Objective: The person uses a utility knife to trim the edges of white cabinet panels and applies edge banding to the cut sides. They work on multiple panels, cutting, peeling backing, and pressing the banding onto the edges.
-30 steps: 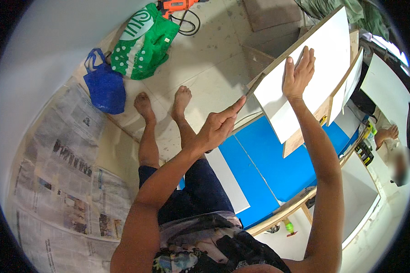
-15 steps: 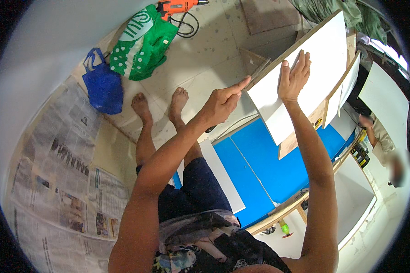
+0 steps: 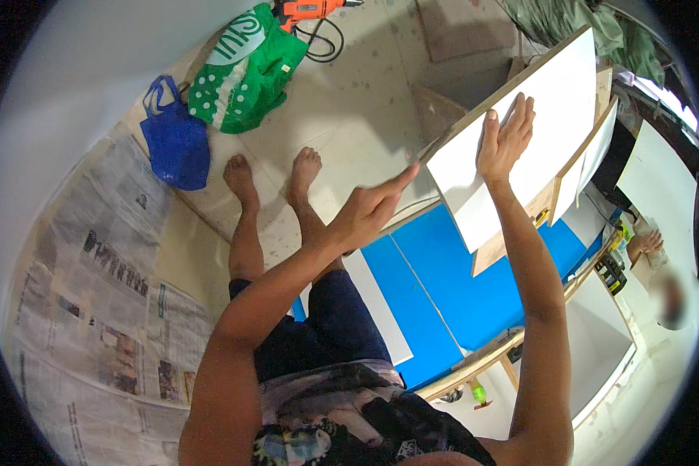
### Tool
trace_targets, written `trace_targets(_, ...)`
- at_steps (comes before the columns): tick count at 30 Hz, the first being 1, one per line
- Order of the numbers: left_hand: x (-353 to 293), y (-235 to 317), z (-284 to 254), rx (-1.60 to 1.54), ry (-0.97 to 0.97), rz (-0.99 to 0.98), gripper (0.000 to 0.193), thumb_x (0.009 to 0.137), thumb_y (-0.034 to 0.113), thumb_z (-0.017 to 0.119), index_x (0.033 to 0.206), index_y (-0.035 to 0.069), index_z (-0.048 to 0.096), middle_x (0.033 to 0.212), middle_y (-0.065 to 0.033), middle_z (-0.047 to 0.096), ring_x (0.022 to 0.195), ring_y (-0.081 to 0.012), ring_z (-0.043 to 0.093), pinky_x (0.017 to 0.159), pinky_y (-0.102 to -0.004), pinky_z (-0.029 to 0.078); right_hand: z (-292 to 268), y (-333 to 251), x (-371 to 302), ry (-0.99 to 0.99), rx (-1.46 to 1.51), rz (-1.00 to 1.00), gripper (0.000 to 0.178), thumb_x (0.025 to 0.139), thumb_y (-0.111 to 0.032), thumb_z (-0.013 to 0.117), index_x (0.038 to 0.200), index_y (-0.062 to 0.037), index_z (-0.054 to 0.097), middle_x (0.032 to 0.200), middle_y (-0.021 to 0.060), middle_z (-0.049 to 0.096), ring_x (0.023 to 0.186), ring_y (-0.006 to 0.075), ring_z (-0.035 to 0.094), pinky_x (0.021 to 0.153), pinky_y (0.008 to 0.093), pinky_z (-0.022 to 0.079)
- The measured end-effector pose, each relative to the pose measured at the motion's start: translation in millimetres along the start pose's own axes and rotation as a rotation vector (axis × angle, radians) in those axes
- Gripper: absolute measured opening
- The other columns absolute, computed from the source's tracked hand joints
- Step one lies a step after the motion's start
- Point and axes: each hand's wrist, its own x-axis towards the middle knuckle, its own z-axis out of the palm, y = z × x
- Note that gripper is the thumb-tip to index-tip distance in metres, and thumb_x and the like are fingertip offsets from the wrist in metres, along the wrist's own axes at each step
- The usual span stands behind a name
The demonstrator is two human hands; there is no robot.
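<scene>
A white-faced board (image 3: 532, 116) with a brown edge stands tilted over the blue work surface. My right hand (image 3: 506, 144) lies flat on its white face, fingers stretched out. At the board's near left corner is my left hand (image 3: 371, 211), its index finger pointing along the brown edge and the tip at or close to it. The other fingers of that hand are curled in; whatever they may hold is hidden. Beneath and behind this board are more white and brown panels (image 3: 590, 151).
Blue sheets (image 3: 450, 279) cover the surface on my right, bordered by a wooden rail (image 3: 474, 363). An orange drill (image 3: 307, 9), a green bag (image 3: 248, 78) and a blue bag (image 3: 176, 144) lie on the floor. Another person's hand (image 3: 646, 245) shows at far right.
My left hand has drawn back slightly toward me along the board's edge. My right hand stays flat on the board. The other person's hand at right has moved.
</scene>
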Motion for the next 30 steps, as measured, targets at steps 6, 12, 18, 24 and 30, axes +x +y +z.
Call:
trace_targets(6, 24, 19, -32, -0.143, -0.173, -0.334, 0.048, 0.104, 0.017, 0.039, 0.152, 0.012, 0.035, 0.057, 0.0065, 0.037, 0.045, -0.0030, 0.034, 0.040, -0.0203, 0.037, -1, -1, -3, 0.010, -0.013, 0.019, 0.072, 0.097, -0.050, 0.044, 0.149, -0.0018, 0.030, 0.154, 0.0287, 0.023, 0.143, 0.0479, 0.018, 0.115, 0.0576, 0.012)
trace_targets(12, 39, 12, -14, -0.110, -0.113, -0.208, 0.048, 0.105, 0.017, 0.040, 0.152, 0.014, 0.034, 0.056, 0.0060, 0.039, 0.043, -0.0032, 0.037, 0.040, -0.0199, 0.037, 0, 1, -1, 0.021, -0.011, 0.002, 0.072, 0.097, -0.051, 0.043, 0.149, -0.0024, 0.030, 0.154, 0.0276, 0.023, 0.143, 0.0473, 0.018, 0.115, 0.0580, 0.012)
trace_targets(18, 7, 5, -20, -0.103, -0.118, -0.085, 0.048, 0.102, 0.014, 0.041, 0.150, 0.012, 0.038, 0.061, 0.0015, 0.049, 0.046, -0.0063, 0.041, 0.044, -0.0246, 0.042, 0, -1, -1, 0.020, -0.014, 0.011, 0.072, 0.097, -0.051, 0.043, 0.150, -0.0032, 0.029, 0.155, 0.0267, 0.022, 0.144, 0.0462, 0.017, 0.115, 0.0575, 0.012)
trace_targets(24, 51, 17, -35, -0.065, -0.203, -0.191, 0.049, 0.102, 0.013, 0.040, 0.151, 0.014, 0.037, 0.055, 0.0056, 0.040, 0.041, -0.0038, 0.036, 0.039, -0.0215, 0.038, 1, 0, -5, -0.010, 0.010, 0.015, 0.072, 0.098, -0.051, 0.041, 0.151, -0.0035, 0.027, 0.156, 0.0268, 0.020, 0.144, 0.0460, 0.016, 0.115, 0.0573, 0.011)
trace_targets(30, 30, -3, -27, -0.082, -0.120, -0.124, 0.049, 0.104, 0.018, 0.040, 0.153, 0.018, 0.033, 0.054, 0.0068, 0.037, 0.042, -0.0032, 0.033, 0.038, -0.0209, 0.037, 1, -1, -1, -0.020, -0.004, 0.019, 0.072, 0.098, -0.051, 0.040, 0.151, -0.0027, 0.026, 0.156, 0.0283, 0.019, 0.144, 0.0469, 0.016, 0.116, 0.0572, 0.010)
